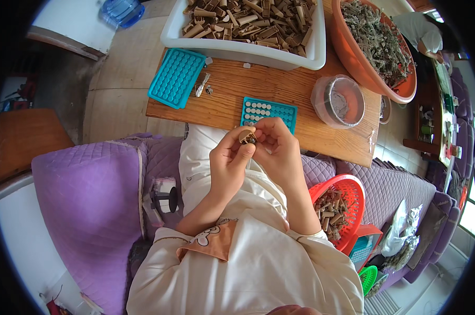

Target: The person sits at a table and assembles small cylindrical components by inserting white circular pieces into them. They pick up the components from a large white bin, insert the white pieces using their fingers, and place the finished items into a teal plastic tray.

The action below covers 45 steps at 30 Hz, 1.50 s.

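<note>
My left hand and my right hand meet above my lap, at the table's near edge. Pinched between their fingertips is a small brown curved piece with dark bits inside. Its exact kind is too small to make out. Just beyond my fingers lies a blue tray with round cells. White round pieces fill part of its left side. Fingers of both hands partly cover the held piece and the tray's near edge.
On the wooden table stand a white bin of brown curved pieces, stacked blue trays, a plastic-lined container and an orange basin of dried plant matter. A red basket sits right of me on the purple sofa.
</note>
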Available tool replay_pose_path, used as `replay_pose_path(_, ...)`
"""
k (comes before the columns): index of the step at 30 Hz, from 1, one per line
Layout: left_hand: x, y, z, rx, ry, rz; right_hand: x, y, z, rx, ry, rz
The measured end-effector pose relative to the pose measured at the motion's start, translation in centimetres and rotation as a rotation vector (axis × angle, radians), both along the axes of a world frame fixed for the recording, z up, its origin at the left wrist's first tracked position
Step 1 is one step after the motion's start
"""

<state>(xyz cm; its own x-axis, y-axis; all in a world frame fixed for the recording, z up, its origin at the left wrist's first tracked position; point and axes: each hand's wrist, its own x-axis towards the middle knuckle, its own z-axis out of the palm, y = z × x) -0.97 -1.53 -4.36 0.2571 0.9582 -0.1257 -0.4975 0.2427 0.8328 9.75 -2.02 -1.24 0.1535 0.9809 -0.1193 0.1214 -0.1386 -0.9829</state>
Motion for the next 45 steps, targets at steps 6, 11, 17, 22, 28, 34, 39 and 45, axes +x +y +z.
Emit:
replay_pose_path(6, -0.8, -0.5, -1.0, -0.140, -0.036, -0.168, 2.4, 0.3, 0.5, 0.030, -0.202, 0.289)
replay_pose_path(11, -1.7, -0.3, -1.3, -0.180, -0.107, -0.325, 3.1, 0.2, 1.0, 0.032, -0.207, 0.335)
replay_pose_path(17, -2.5, -0.7, -2.9, -0.203, -0.046, -0.488, 3.2, -0.4, 1.3, 0.005, -0.525, 0.443)
replay_pose_path(22, -3.3, -1.2, -3.7, -0.326, -0.077, -0.560, 5.6, 1.0, -1.0, -0.023, -0.394, 0.493)
replay_pose_path(28, -3.3, -0.7, -3.9, -0.361, -0.038, -0.566, 7.2, 5.0, -6.5, 0.225, -0.841, 0.186)
replay_pose_path(34, -3.4, -0.3, -3.9, -0.372, -0.070, -0.547, 7.9, 5.2, -8.2, 0.338, -1.037, 0.239)
replay_pose_path(39, -3.3, -0.3, -4.2, -0.381, -0.105, -0.466, 6.5, 3.8, -6.3, 0.379, -0.712, 0.038)
replay_pose_path(45, -2.8, -0.4, -3.8, -0.382, -0.159, -0.420, 2.4, -1.3, -3.1, 0.555, -0.572, 0.085)
